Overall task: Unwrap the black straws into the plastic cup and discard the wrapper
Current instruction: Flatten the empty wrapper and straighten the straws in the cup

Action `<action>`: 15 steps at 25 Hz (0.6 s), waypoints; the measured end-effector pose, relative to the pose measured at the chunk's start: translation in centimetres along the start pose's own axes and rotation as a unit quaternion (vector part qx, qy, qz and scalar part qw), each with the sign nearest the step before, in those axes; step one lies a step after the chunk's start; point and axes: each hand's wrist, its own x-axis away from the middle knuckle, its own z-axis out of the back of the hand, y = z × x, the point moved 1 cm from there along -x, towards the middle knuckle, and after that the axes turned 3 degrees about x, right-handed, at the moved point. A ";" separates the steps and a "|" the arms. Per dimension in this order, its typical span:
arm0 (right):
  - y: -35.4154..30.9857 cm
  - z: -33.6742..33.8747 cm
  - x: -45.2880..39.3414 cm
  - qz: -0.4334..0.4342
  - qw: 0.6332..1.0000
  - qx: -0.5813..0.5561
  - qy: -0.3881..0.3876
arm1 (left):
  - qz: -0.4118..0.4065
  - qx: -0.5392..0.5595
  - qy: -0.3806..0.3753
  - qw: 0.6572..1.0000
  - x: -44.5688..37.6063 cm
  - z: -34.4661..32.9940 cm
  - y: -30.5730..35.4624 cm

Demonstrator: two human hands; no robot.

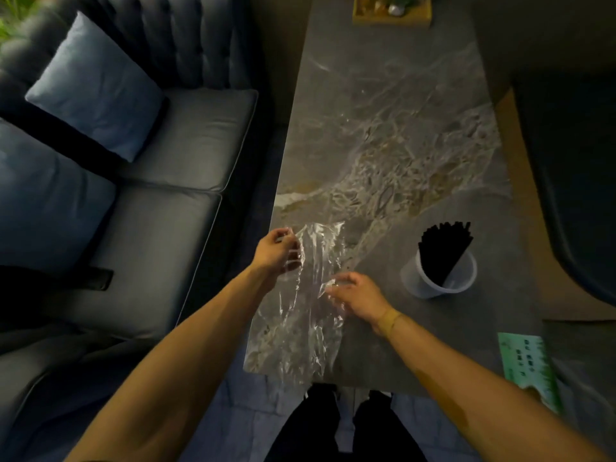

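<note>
Holding: left hand (275,250) and right hand (355,295) both pinch the empty wrapper (306,305)
Straws (443,250): already in cup (436,278), 3 o'clock of hands
Tip: ball wrapper tight, then bin it

Black straws (443,250) stand bundled, leaning, in the clear plastic cup (439,277) on the tabletop (416,135), the crinkled transparent wrapper (310,315) empty beside it.
</note>
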 end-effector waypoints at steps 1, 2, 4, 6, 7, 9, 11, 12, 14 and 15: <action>0.5 0.2 -0.4 -0.005 1.000 -0.004 0.030 | -0.001 -0.012 -0.006 1.000 -0.4 -0.1 -0.6; 0.9 0.5 -1.0 -0.007 0.999 0.001 0.051 | 0.002 -0.025 -0.012 1.000 -0.9 0.0 -1.3; 1.5 0.8 -2.2 -0.007 0.997 0.013 0.077 | 0.020 -0.055 -0.021 0.998 -1.7 0.3 -2.8; 1.7 0.8 -3.2 -0.005 0.995 0.019 0.101 | 0.036 -0.082 -0.031 0.995 -1.8 0.7 -4.5; 1.8 0.7 -3.8 -0.001 0.993 0.028 0.112 | 0.035 -0.092 -0.033 0.995 -1.9 0.8 -5.2; 1.8 0.5 -4.8 0.010 0.990 0.064 0.122 | 0.013 -0.116 -0.020 0.993 -2.0 1.3 -6.2; 1.8 0.2 -5.8 0.012 0.989 0.093 0.115 | -0.020 -0.156 0.014 0.987 -2.4 1.7 -6.6; 1.9 0.0 -6.1 0.011 0.988 0.104 0.111 | -0.033 -0.173 0.031 0.984 -2.6 1.9 -6.6; 2.0 -0.1 -6.5 0.008 0.987 0.120 0.108 | -0.043 -0.176 0.051 0.982 -2.7 1.9 -6.5; 2.1 0.1 -6.4 0.002 0.987 0.121 0.108 | -0.044 -0.174 0.056 0.982 -2.6 1.8 -6.5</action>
